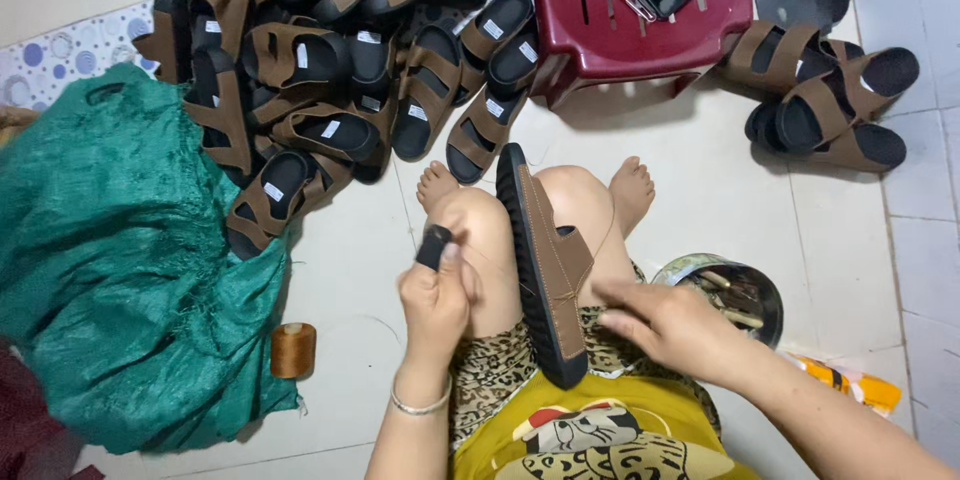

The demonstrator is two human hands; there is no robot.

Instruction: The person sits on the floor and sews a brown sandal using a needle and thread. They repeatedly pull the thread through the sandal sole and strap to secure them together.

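Brown sandal [548,265] clamped on edge between the knees, long axis running away from the body; right hand [668,325] nearer, fingers loosely curled against its strap (grip unclear); left hand [437,302] closed, pinching thread, black guard [434,247] on thumb.
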